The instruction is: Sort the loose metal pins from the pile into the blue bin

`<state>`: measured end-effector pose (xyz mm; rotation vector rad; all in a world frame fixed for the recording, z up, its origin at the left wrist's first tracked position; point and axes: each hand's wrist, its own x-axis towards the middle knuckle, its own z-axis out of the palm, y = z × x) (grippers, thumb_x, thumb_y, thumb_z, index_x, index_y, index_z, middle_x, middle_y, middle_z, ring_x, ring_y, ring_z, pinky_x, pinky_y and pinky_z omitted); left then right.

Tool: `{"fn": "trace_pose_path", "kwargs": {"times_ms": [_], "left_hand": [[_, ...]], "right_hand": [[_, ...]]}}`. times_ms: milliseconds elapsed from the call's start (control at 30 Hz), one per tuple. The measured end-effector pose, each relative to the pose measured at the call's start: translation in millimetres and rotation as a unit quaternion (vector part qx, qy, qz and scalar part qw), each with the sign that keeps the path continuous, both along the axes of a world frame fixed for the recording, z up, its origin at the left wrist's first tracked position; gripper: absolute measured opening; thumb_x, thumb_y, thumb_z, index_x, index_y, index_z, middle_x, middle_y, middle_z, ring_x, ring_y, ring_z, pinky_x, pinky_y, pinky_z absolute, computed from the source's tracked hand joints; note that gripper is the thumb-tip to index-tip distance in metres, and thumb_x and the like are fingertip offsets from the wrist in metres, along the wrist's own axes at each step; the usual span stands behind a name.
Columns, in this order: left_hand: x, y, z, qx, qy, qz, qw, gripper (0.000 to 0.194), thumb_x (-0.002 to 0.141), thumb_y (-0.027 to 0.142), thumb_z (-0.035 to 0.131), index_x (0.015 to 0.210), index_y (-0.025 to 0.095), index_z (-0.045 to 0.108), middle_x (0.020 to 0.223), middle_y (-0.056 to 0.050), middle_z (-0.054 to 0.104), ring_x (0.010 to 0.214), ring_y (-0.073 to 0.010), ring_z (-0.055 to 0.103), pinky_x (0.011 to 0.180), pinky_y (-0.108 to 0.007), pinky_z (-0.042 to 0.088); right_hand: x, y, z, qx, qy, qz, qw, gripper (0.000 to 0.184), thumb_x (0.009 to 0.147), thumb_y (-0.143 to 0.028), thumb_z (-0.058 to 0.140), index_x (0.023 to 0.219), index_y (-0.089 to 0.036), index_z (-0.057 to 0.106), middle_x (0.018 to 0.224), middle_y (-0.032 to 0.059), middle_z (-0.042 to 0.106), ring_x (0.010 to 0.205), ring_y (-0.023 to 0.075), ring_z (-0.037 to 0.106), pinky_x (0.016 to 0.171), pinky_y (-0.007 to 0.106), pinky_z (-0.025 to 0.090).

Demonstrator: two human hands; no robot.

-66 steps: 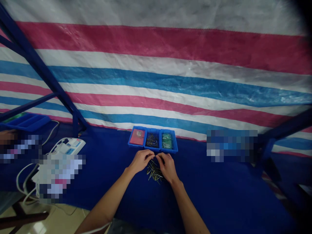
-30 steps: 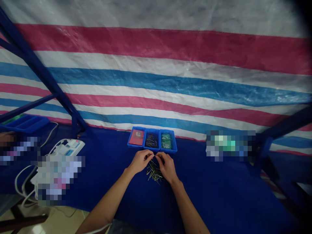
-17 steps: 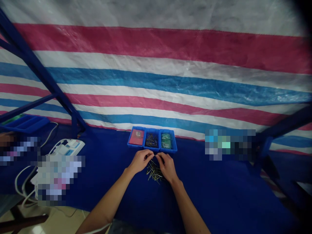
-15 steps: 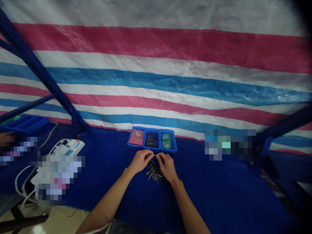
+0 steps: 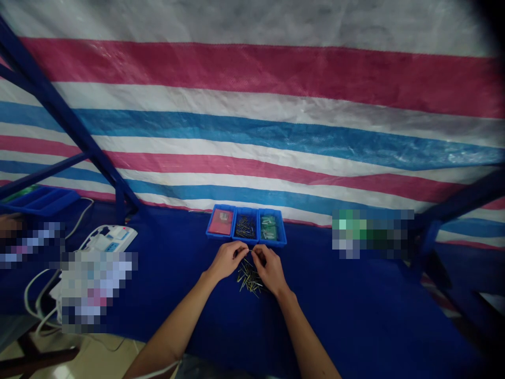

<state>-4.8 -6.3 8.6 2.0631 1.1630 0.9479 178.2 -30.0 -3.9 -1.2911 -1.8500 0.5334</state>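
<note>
My left hand [image 5: 230, 259] and my right hand [image 5: 270, 267] meet fingertip to fingertip just in front of the blue bins. Both are closed in a pinch. A thin, pale sliver shows between the fingertips, too small to name. Beneath and between my hands lies a loose pile of thin metal pieces [image 5: 249, 279], like screws or nails, in brassy and dark tones. Behind them stand three joined blue bins: the left bin [image 5: 208, 233] has a red item in it, the middle bin [image 5: 247, 242] dark screw-like pieces, the right bin [image 5: 282, 242] greenish packets.
A white power strip [image 5: 123, 240] with cables lies on the blue table [image 5: 335, 316] to the left. Farther left are a blue tray [image 5: 55, 202] and part of another person's hand [image 5: 10, 226]. A striped tarp [image 5: 276, 126] hangs behind; blue frame bars [image 5: 79, 126] slant at both sides.
My right fingers have shifted slightly at the pinch, opening a small gap from the left fingertips. My left hand, the pile and the bins look the same.
</note>
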Motion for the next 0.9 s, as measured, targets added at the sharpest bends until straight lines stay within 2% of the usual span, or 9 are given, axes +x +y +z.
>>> {"fn": "trace_pose_path", "kwargs": {"times_ms": [900], "left_hand": [[0.4,0.4,0.1,-0.008,-0.009,0.001,1.0,0.023,0.098,0.033,0.052,0.094,0.017,0.069,0.082,-0.002,0.069,0.069,-0.0137,0.059,0.066,-0.023,0.043]], "right_hand": [[-0.4,-0.6,2.2,-0.007,0.005,-0.002,1.0,0.017,0.1,-0.032,0.048,0.094,-0.023,0.061,0.078,0.0009,0.067,0.071,0.0189,0.059,0.066,0.028,0.043]]}}
